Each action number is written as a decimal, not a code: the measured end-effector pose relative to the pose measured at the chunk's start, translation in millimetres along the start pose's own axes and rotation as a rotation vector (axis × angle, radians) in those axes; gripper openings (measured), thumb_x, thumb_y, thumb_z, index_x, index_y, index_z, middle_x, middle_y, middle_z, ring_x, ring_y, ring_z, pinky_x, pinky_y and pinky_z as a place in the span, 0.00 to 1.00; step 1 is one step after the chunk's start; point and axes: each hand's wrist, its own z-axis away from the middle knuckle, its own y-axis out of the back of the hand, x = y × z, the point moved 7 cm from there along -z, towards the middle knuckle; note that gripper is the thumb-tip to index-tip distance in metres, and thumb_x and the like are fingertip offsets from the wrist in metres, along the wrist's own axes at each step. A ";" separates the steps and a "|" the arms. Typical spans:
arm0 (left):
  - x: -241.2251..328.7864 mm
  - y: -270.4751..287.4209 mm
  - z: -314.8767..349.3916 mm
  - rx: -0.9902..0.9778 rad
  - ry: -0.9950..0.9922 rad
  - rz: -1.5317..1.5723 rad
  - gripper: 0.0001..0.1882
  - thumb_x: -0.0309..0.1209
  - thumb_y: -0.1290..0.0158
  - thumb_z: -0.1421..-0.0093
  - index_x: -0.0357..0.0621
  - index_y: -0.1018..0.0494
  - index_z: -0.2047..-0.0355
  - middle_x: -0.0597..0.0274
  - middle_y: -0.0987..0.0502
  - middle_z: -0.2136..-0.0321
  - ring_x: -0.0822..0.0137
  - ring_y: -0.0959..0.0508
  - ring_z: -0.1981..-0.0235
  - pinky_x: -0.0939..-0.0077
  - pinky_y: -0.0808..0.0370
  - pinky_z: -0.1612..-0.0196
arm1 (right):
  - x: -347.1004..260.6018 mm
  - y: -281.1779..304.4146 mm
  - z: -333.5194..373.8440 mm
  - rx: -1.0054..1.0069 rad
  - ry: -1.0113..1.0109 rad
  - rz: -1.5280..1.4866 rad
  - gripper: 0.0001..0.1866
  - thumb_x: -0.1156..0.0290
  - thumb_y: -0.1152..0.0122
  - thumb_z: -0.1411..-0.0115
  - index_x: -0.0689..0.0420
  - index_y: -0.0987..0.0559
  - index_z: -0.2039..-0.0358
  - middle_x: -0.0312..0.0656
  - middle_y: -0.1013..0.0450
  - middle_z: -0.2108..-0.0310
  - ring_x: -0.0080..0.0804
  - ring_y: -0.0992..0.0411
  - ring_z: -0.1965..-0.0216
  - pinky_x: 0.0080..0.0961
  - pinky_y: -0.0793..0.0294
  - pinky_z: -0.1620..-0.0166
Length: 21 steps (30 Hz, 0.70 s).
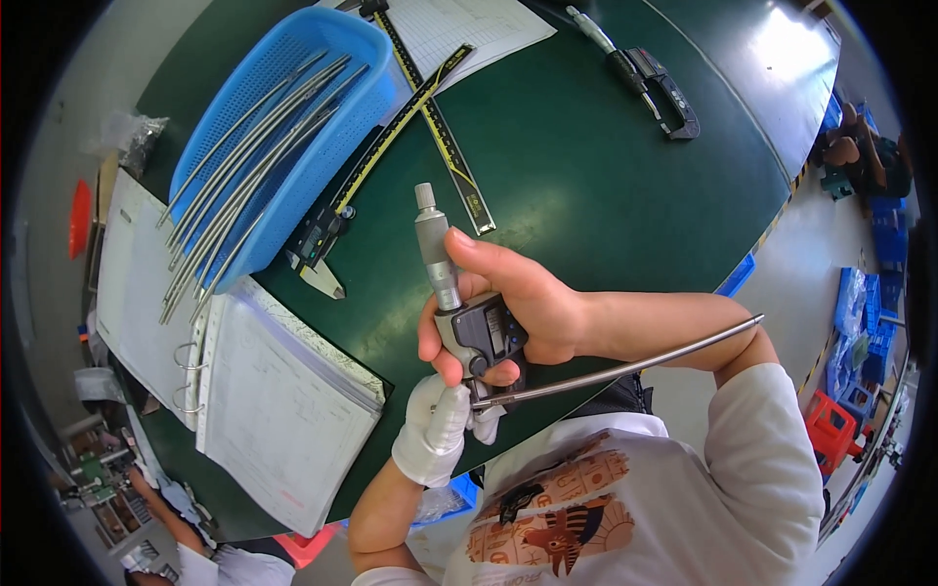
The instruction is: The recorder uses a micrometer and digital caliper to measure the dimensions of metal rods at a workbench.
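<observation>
My bare right hand (532, 303) is wrapped round a digital micrometer (479, 332), with the thumb near its silver barrel. The barrel points up and away, and a small screen shows on the dark frame. In a white glove, my left hand (433, 430) is closed just below the micrometer on the end of a thin metal rod (625, 367). That rod slants up to the right, its far end in front of my right upper arm. Its near end lies at the micrometer's jaws; fingers hide whether they touch it.
A blue plastic basket (278, 49) with several metal rods stands at the left. Two crossed calipers (401, 112) lie beside it, and another micrometer (650, 83) at the far right. An open ring binder (283, 420) covers the near left of the green table (606, 195). Another person (176, 518) sits lower left.
</observation>
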 end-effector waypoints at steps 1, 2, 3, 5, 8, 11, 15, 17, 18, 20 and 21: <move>1.1 -0.7 -0.3 -0.008 -0.024 0.034 0.26 0.49 0.60 0.42 0.35 0.31 0.60 0.64 0.32 0.83 0.76 0.35 0.83 0.83 0.39 0.79 | 0.4 -0.5 -0.2 0.002 -0.014 0.019 0.42 0.34 0.74 0.48 0.65 0.28 0.70 0.46 0.29 0.79 0.23 0.41 0.91 0.14 0.40 0.86; 1.6 -3.5 -1.3 -0.009 -0.022 0.025 0.26 0.49 0.60 0.42 0.35 0.31 0.60 0.64 0.32 0.83 0.76 0.35 0.83 0.83 0.39 0.79 | 0.2 -1.1 -0.2 0.004 -0.028 0.039 0.42 0.34 0.76 0.48 0.64 0.28 0.71 0.46 0.29 0.80 0.23 0.42 0.91 0.14 0.41 0.86; 2.8 -2.5 -1.6 0.039 -0.043 -0.005 0.27 0.49 0.60 0.42 0.35 0.32 0.59 0.64 0.32 0.83 0.76 0.35 0.84 0.83 0.40 0.80 | 0.0 -2.4 -1.0 -0.001 -0.022 0.039 0.42 0.34 0.76 0.48 0.64 0.28 0.71 0.46 0.29 0.80 0.23 0.42 0.91 0.14 0.41 0.86; 7.1 1.9 -0.4 0.089 -0.071 -0.041 0.27 0.50 0.60 0.43 0.35 0.32 0.59 0.64 0.33 0.83 0.76 0.36 0.85 0.84 0.40 0.81 | -0.7 -2.3 -2.6 0.040 -0.025 0.046 0.41 0.35 0.77 0.47 0.64 0.29 0.72 0.46 0.30 0.80 0.24 0.42 0.92 0.15 0.41 0.87; 3.1 11.8 5.3 0.139 -0.006 0.042 0.23 0.48 0.58 0.43 0.37 0.32 0.73 0.64 0.34 0.86 0.76 0.39 0.89 0.84 0.42 0.86 | 3.0 -1.8 -8.3 0.064 -0.088 -0.094 0.40 0.36 0.78 0.46 0.63 0.29 0.73 0.46 0.30 0.81 0.25 0.42 0.92 0.17 0.41 0.88; 1.4 16.6 4.5 0.203 0.008 0.075 0.19 0.43 0.58 0.41 0.41 0.38 0.82 0.66 0.40 0.91 0.75 0.41 0.91 0.83 0.45 0.89 | 4.6 3.2 -7.0 0.145 -0.090 -0.253 0.38 0.39 0.78 0.45 0.63 0.30 0.72 0.45 0.31 0.82 0.28 0.42 0.92 0.19 0.41 0.89; 12.2 22.0 12.0 0.270 -0.053 0.209 0.20 0.44 0.57 0.42 0.42 0.39 0.84 0.68 0.44 0.92 0.76 0.44 0.91 0.84 0.49 0.90 | 3.4 10.9 -2.2 0.198 -0.059 -0.176 0.36 0.42 0.80 0.43 0.62 0.31 0.69 0.44 0.31 0.80 0.27 0.42 0.90 0.20 0.41 0.85; 29.0 32.7 24.9 0.256 -0.236 0.215 0.22 0.45 0.58 0.42 0.44 0.40 0.86 0.69 0.44 0.92 0.77 0.45 0.92 0.84 0.50 0.91 | 3.9 9.6 -6.8 0.178 -0.058 -0.162 0.36 0.42 0.79 0.43 0.63 0.31 0.69 0.44 0.31 0.80 0.27 0.42 0.90 0.20 0.41 0.85; 38.5 40.1 30.7 0.265 -0.352 0.251 0.22 0.45 0.59 0.42 0.45 0.42 0.88 0.69 0.45 0.93 0.77 0.46 0.93 0.84 0.52 0.92 | 4.1 10.4 -8.1 0.165 -0.062 -0.146 0.36 0.42 0.79 0.43 0.63 0.31 0.69 0.44 0.31 0.80 0.27 0.42 0.90 0.20 0.41 0.85; 51.2 67.1 52.2 0.523 -0.472 0.340 0.22 0.46 0.60 0.42 0.46 0.41 0.86 0.70 0.46 0.94 0.77 0.47 0.95 0.85 0.53 0.92 | 5.6 13.9 -9.0 0.165 -0.064 -0.124 0.36 0.41 0.77 0.44 0.63 0.31 0.69 0.44 0.31 0.80 0.27 0.42 0.90 0.21 0.41 0.84; 59.9 78.6 71.7 1.046 -0.385 0.377 0.21 0.47 0.61 0.42 0.46 0.40 0.85 0.72 0.47 0.94 0.77 0.48 0.95 0.85 0.53 0.92 | 8.2 16.1 -9.4 0.157 -0.077 -0.117 0.36 0.41 0.77 0.44 0.63 0.31 0.69 0.44 0.31 0.80 0.27 0.42 0.90 0.21 0.41 0.84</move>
